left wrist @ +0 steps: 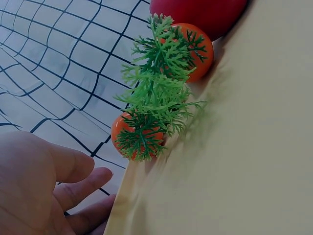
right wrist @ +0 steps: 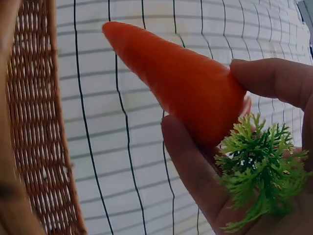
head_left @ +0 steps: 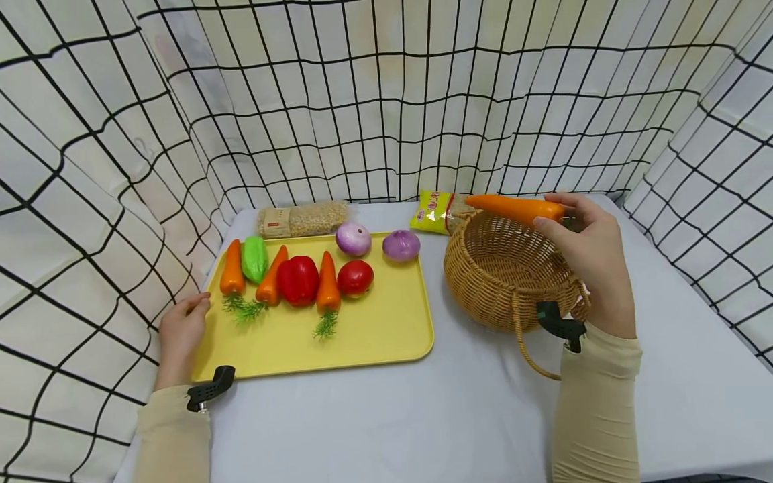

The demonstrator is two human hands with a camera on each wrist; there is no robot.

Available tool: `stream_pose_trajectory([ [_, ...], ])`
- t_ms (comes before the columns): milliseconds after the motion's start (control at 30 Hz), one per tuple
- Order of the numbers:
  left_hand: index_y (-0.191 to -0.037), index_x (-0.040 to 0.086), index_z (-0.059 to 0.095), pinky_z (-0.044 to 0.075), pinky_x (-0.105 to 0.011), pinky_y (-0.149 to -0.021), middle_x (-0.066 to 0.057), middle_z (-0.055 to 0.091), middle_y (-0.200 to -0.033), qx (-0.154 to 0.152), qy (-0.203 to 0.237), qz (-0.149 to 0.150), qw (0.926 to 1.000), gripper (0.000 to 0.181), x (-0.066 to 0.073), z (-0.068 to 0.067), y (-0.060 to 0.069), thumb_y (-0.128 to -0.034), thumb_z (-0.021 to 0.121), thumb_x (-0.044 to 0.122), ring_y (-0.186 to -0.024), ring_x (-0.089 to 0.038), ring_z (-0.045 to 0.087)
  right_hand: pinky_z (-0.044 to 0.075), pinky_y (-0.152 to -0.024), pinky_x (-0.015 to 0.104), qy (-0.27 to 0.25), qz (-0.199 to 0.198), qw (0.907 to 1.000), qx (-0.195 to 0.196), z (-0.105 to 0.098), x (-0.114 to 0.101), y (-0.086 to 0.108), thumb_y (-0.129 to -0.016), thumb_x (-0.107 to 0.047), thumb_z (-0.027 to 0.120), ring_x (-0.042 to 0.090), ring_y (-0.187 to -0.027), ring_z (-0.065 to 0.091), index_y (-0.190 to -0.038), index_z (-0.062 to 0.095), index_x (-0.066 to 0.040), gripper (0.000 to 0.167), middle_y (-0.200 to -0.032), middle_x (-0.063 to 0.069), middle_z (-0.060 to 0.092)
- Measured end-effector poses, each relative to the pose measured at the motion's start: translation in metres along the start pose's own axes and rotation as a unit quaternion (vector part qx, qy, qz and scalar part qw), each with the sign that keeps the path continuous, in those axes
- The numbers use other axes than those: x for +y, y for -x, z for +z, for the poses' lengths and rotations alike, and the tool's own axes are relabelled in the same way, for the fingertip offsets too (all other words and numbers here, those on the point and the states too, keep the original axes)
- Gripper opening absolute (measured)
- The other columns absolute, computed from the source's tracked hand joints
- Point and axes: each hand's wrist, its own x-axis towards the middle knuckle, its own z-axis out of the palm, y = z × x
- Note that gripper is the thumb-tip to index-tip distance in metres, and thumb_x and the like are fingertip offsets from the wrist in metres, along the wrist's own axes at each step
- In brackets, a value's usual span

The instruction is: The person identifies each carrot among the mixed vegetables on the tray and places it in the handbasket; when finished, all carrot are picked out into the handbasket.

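My right hand pinches an orange toy carrot between thumb and fingers, above the wicker basket. In the right wrist view the carrot lies tilted, its green leafy top against the palm. My left hand is at the left edge of the yellow tray, fingers relaxed beside the rim; whether they touch it I cannot tell. On the tray lie three carrots, a green vegetable, a red bell pepper, a tomato and two purple onions.
Behind the tray lies a clear bag of yellowish grains. A yellow-and-clear packet lies behind the basket. The basket's handle hangs down toward the front. White cloth covers the table, and black netting surrounds it.
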Motion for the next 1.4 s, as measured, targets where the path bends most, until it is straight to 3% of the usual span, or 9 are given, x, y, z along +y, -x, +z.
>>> stream_pose_trajectory([
  [233, -0.14, 0.004, 0.052, 0.035, -0.031, -0.096, -0.016, 0.05, -0.144, -0.003, -0.007, 0.01, 0.9999, 0.048, 0.0, -0.003, 0.0, -0.103, 0.041, 0.031, -0.128, -0.029, 0.043, 0.047, -0.065, 0.016, 0.028, 0.038, 0.9985, -0.026, -0.018, 0.019, -0.004, -0.093, -0.029, 0.064, 0.013, -0.09, 0.053, -0.131, 0.057, -0.012, 0.043, -0.116, 0.004, 0.054],
  [500, -0.141, 0.004, 0.051, 0.035, -0.03, -0.092, -0.017, 0.048, -0.145, -0.01, -0.012, 0.007, 0.9999, 0.048, 0.004, -0.003, 0.001, -0.103, 0.041, 0.032, -0.127, -0.03, 0.041, 0.048, -0.061, 0.024, 0.068, 0.065, 0.9932, -0.068, -0.015, 0.038, -0.012, -0.093, -0.035, 0.062, 0.02, -0.083, 0.051, -0.135, 0.053, -0.01, 0.049, -0.124, 0.014, 0.052],
  [667, -0.141, 0.003, 0.051, 0.035, -0.029, -0.091, -0.017, 0.048, -0.145, -0.01, -0.015, 0.009, 0.9998, 0.049, 0.004, -0.004, 0.0, -0.1031, 0.041, 0.032, -0.127, -0.031, 0.041, 0.049, -0.064, 0.023, 0.08, 0.06, 0.9901, -0.098, -0.012, 0.04, -0.014, -0.094, -0.036, 0.062, 0.024, -0.088, 0.052, -0.136, 0.051, -0.008, 0.052, -0.125, 0.02, 0.052],
  [967, -0.142, 0.002, 0.049, 0.035, -0.036, -0.095, -0.021, 0.047, -0.145, -0.015, -0.026, 0.012, 0.9995, 0.05, 0.001, -0.005, 0.0, -0.1037, 0.039, 0.032, -0.127, -0.033, 0.041, 0.047, -0.067, 0.026, 0.089, 0.055, 0.9826, -0.153, -0.004, 0.048, -0.019, -0.094, -0.037, 0.064, 0.024, -0.088, 0.053, -0.134, 0.054, -0.011, 0.048, -0.116, 0.015, 0.058],
  [1267, -0.141, 0.001, 0.05, 0.034, -0.024, -0.083, -0.021, 0.049, -0.142, -0.014, -0.022, 0.016, 0.9995, 0.049, -0.001, -0.003, 0.0, -0.1033, 0.04, 0.032, -0.123, -0.032, 0.044, 0.039, -0.078, 0.037, 0.142, 0.028, 0.9685, -0.203, -0.001, 0.046, -0.02, -0.092, -0.039, 0.066, 0.028, -0.099, 0.047, -0.132, 0.057, -0.011, 0.05, -0.117, 0.016, 0.058],
  [1400, -0.14, 0.002, 0.051, 0.033, -0.022, -0.083, -0.019, 0.05, -0.142, -0.01, -0.017, 0.013, 0.9997, 0.048, 0.0, -0.001, 0.001, -0.1032, 0.04, 0.03, -0.122, -0.03, 0.044, 0.038, -0.076, 0.037, 0.153, 0.023, 0.9634, -0.219, 0.001, 0.047, -0.019, -0.09, -0.042, 0.068, 0.027, -0.097, 0.047, -0.131, 0.058, -0.013, 0.051, -0.115, 0.014, 0.059],
])
